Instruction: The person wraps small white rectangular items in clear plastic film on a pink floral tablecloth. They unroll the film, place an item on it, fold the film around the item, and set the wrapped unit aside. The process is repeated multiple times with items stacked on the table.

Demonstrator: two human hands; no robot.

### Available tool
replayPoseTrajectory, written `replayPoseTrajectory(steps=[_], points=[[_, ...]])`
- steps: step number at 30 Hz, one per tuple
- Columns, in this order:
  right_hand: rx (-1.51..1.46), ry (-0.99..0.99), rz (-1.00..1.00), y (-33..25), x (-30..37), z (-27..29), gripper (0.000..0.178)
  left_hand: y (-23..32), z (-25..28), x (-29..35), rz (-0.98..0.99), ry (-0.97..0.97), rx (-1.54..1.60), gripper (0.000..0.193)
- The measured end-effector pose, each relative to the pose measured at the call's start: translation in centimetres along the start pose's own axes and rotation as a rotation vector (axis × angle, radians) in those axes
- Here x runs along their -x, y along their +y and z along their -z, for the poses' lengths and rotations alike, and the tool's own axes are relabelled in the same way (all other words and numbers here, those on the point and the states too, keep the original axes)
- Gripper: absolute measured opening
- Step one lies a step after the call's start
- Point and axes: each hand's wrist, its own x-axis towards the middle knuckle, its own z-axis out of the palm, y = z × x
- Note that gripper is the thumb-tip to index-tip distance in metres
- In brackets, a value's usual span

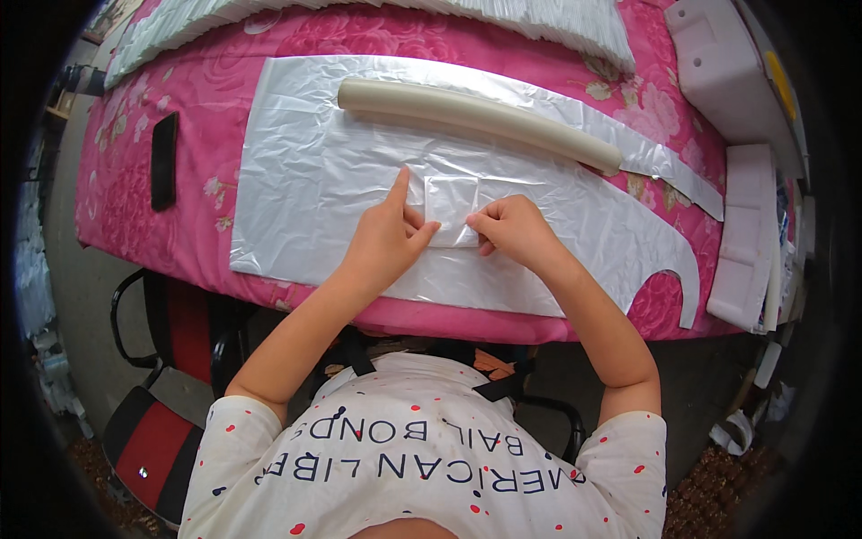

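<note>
A folded clear-plastic packet (452, 199) is laid flat near the centre of the frame, on a silvery-white plastic sheet (292, 180). Its long axis is run up and down the frame — only slightly longer than wide — with the short edges set toward top and bottom. Its right edge is pinched between thumb and fingers of the right hand (514, 226). By the left hand (384, 232) the left edge is met at the thumb tip, the index finger being pointed toward the top (whether the packet is gripped there cannot be told). The sheet is stretched lengthwise from left to right, its narrow strips pointed rightward. Above the packet, a beige tube (485, 120) is laid across the sheet, slanted down toward the right.
</note>
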Motion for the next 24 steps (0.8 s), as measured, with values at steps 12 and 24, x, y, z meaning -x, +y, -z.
replayPoseTrajectory(steps=[12, 24], points=[[0.032, 0.060, 0.056, 0.5, -0.5, -0.5, 0.027, -1.6, -4.9, -0.5, -0.542, 0.104, -0.602, 0.089], [0.844, 0.353, 0.181, -0.4, 3.7, -0.7, 0.025, -1.7, -4.9, -0.4, -0.507, 0.037, -0.589, 0.112]])
